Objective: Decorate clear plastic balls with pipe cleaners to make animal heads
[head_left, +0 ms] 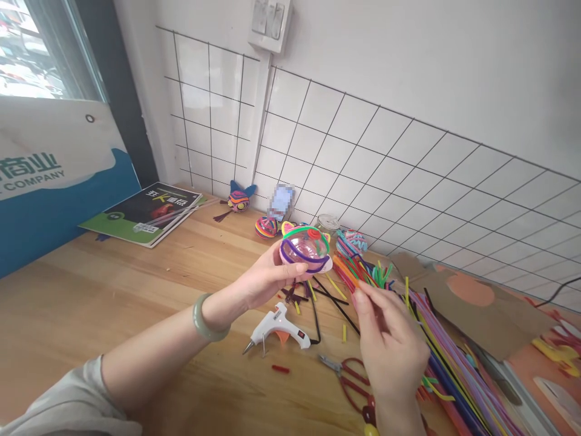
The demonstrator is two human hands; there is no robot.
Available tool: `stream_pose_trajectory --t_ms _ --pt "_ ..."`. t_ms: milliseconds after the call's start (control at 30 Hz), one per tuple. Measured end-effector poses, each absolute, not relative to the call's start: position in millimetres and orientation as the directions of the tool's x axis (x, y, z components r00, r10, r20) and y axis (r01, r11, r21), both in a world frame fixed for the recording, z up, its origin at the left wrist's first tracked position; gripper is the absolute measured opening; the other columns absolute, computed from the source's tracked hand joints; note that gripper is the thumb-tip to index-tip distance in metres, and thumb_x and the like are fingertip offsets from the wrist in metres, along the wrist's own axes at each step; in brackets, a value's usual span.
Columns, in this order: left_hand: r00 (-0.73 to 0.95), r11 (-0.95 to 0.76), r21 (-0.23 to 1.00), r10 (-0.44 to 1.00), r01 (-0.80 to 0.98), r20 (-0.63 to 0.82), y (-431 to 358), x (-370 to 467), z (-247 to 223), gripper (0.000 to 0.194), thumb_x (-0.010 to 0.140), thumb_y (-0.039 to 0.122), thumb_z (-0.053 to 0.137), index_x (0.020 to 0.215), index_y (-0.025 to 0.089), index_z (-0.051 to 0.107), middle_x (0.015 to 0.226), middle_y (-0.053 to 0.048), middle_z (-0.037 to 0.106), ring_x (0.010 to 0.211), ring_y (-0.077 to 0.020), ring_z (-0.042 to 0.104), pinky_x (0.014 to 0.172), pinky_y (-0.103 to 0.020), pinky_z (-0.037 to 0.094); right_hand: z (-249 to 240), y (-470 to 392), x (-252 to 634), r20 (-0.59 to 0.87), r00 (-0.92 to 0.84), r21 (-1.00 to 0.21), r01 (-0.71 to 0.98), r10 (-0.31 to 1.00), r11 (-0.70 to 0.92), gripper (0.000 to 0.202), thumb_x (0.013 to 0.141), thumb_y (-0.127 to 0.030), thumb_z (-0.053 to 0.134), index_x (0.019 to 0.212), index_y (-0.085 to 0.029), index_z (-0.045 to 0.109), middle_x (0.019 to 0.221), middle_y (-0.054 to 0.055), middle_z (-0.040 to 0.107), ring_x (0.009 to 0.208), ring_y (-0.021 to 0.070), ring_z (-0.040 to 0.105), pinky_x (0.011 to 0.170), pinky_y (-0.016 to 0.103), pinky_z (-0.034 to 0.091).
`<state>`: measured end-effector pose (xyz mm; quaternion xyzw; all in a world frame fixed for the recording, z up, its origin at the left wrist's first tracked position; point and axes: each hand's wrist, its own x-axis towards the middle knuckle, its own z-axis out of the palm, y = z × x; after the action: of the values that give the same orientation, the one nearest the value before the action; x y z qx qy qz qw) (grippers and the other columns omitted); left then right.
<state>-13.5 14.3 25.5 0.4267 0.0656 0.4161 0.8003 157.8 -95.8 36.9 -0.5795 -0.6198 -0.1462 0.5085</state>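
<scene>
My left hand (263,280) is closed around a clear plastic ball (305,249) and holds it up over the table. Purple and green pipe cleaners band the ball, with a red coil near its top and small pink-and-yellow ears. To its right, my right hand (394,333) pinches a few orange and red pipe cleaners (347,272) between thumb and fingers. Beneath the ball lies a white glue gun (276,327), its nozzle toward the lower left. Red-handled scissors (353,378) rest beside my right wrist, partly hidden by it.
Long coloured pipe cleaners (458,357) lie in a bundle at the right, near brown cardboard (476,303). Along the wall grid are a striped ball with blue ears (239,198), a phone (281,201) and a blue-and-pink ball (351,243). Books (145,212) lie at the left.
</scene>
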Motion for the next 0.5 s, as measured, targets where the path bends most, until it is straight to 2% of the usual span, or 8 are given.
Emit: stream_pose_trajectory --t_ms 67,167,233,300,400,500 --pt "0.652 0.276 0.755 0.714 -0.595 0.253 12.3 -12.6 26.4 0.049 0.073 0.024 0.079 0.118 0.019 0.061 0.112 -0.01 0.069 0.101 -0.0237 0.066 0.091 -0.036 0.049 36.6 -97.9 148.4 0.826 0.086 -0.331 0.874 0.558 0.355 0.016 0.089 -0.012 0.06 0.099 -0.021 0.067 0.088 0.005 0.07 0.08 0.0173 0.067 0.075 0.031 0.054" --pt "0.655 0.252 0.785 0.715 -0.566 0.242 9.5 -11.4 26.4 0.056 0.069 0.029 0.082 0.118 0.018 0.058 0.104 -0.01 0.068 0.087 -0.0208 0.065 0.076 -0.032 0.05 34.0 -98.0 137.8 0.843 -0.046 -0.22 0.881 0.536 0.42 0.024 0.087 -0.005 0.06 0.103 -0.022 0.066 0.085 0.005 0.07 0.078 0.0179 0.067 0.072 0.033 0.055" --pt "0.652 0.225 0.801 0.716 -0.555 0.251 8.0 -10.9 25.8 0.061 0.068 0.032 0.083 0.12 0.017 0.057 0.105 -0.011 0.067 0.086 -0.0207 0.064 0.07 -0.029 0.048 31.8 -96.2 134.3 0.859 -0.099 -0.144 0.894 0.502 0.423 0.025 0.085 -0.004 0.062 0.103 -0.02 0.066 0.082 0.005 0.069 0.075 0.0176 0.066 0.069 0.033 0.054" --pt "0.641 0.192 0.809 0.718 -0.555 0.269 6.7 -10.3 25.1 0.063 0.068 0.032 0.083 0.122 0.016 0.055 0.108 -0.012 0.066 0.093 -0.0228 0.063 0.074 -0.03 0.048 30.1 -93.8 132.9 0.87 -0.136 -0.09 0.901 0.474 0.424 0.023 0.084 -0.003 0.063 0.101 -0.018 0.067 0.078 0.005 0.068 0.07 0.0168 0.064 0.067 0.032 0.054" --pt "0.628 0.154 0.814 0.72 -0.56 0.296 5.0 -9.0 24.8 0.061 0.071 0.03 0.081 0.124 0.016 0.055 0.115 -0.013 0.064 0.104 -0.0253 0.061 0.086 -0.035 0.046 29.1 -91.2 132.0 0.865 -0.161 -0.07 0.898 0.475 0.434 0.022 0.083 -0.001 0.064 0.1 -0.015 0.067 0.075 0.006 0.067 0.069 0.0166 0.063 0.065 0.032 0.053" --pt "0.629 0.146 0.821 0.719 -0.552 0.295 3.6 -7.5 24.7 0.053 0.075 0.03 0.078 0.122 0.016 0.057 0.114 -0.013 0.065 0.101 -0.0234 0.062 0.087 -0.034 0.047 28.9 -90.1 131.5 0.853 -0.171 -0.077 0.893 0.492 0.444 0.023 0.082 0.001 0.065 0.1 -0.014 0.066 0.076 0.007 0.067 0.07 0.0175 0.062 0.065 0.033 0.053"
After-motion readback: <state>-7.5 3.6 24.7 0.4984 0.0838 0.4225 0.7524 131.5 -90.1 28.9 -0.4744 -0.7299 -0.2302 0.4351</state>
